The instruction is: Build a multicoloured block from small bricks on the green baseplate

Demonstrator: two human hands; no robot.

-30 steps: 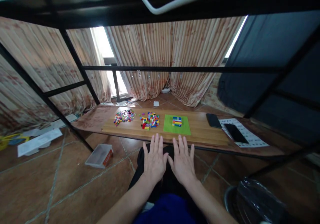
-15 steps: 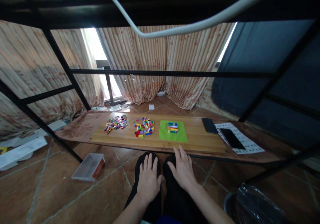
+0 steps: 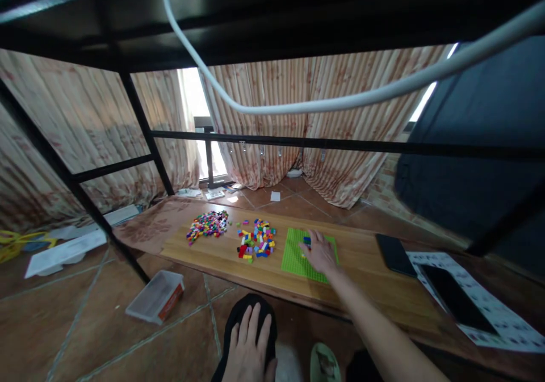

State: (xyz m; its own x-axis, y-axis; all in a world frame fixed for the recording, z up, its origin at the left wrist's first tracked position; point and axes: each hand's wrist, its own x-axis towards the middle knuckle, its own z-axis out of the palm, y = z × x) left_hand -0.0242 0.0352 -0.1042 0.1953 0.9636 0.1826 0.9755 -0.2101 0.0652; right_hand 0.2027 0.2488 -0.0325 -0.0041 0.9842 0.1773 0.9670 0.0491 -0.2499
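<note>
My right hand (image 3: 321,252) reaches out over the green baseplate (image 3: 296,255) on the low wooden board (image 3: 221,251). Its fingers curl round a small stack of coloured bricks (image 3: 306,240), mostly hidden under the hand. My left hand (image 3: 250,352) lies flat on my dark-trousered knee with fingers spread, holding nothing. A loose heap of mixed bricks (image 3: 256,239) lies left of the baseplate. A second heap of smaller pieces (image 3: 207,224) lies further left.
Two dark phones (image 3: 394,255) (image 3: 453,297) lie at the right, one on a printed sheet (image 3: 498,319). A clear plastic box (image 3: 156,297) sits on the tiled floor. Black metal frame bars (image 3: 140,121) and a white hose (image 3: 298,108) cross overhead. Curtains hang behind.
My right hand left my knee and reached forward onto the baseplate over the brick stack. The left hand stayed on the knee. The view shifted closer and to the left.
</note>
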